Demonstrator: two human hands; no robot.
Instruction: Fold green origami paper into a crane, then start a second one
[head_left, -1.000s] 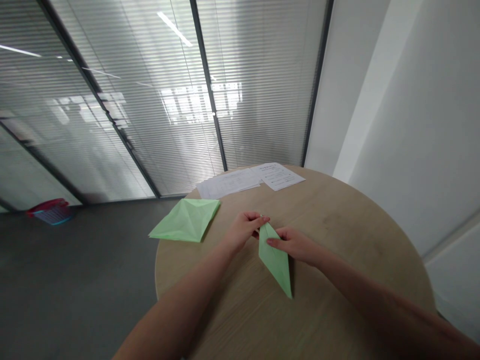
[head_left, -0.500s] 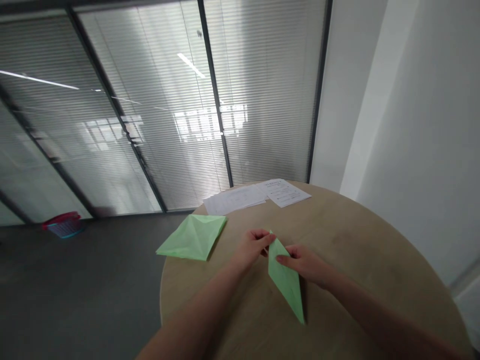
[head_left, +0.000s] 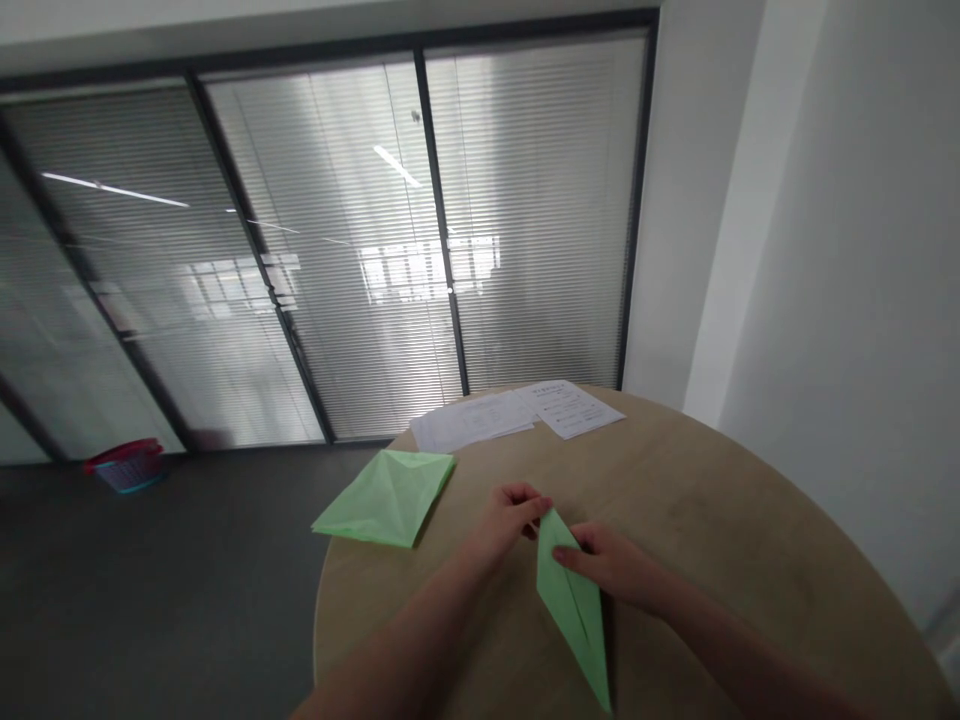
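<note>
A folded sheet of green paper (head_left: 572,610), long and pointed at its near end, is held between my two hands over the round table. My left hand (head_left: 517,513) pinches its top corner between thumb and fingers. On the right edge, my right hand (head_left: 596,555) grips the paper, thumb lying on the face and fingers hidden behind it. A crease or slit runs lengthwise down the lower half. To the left, a second piece of creased green paper (head_left: 390,498) lies flat, its left corner sticking out past the table edge.
White printed sheets (head_left: 480,420) lie overlapping at the far side of the wooden table (head_left: 720,520). Glass partitions with blinds (head_left: 540,200) stand behind it, a white wall (head_left: 847,300) to the right. A red and blue basket (head_left: 129,466) sits on the floor at left.
The whole view has shifted, so the table and hands appear lower. Both hands keep their hold on the folded green paper, whose lengthwise crease now shows more plainly.
</note>
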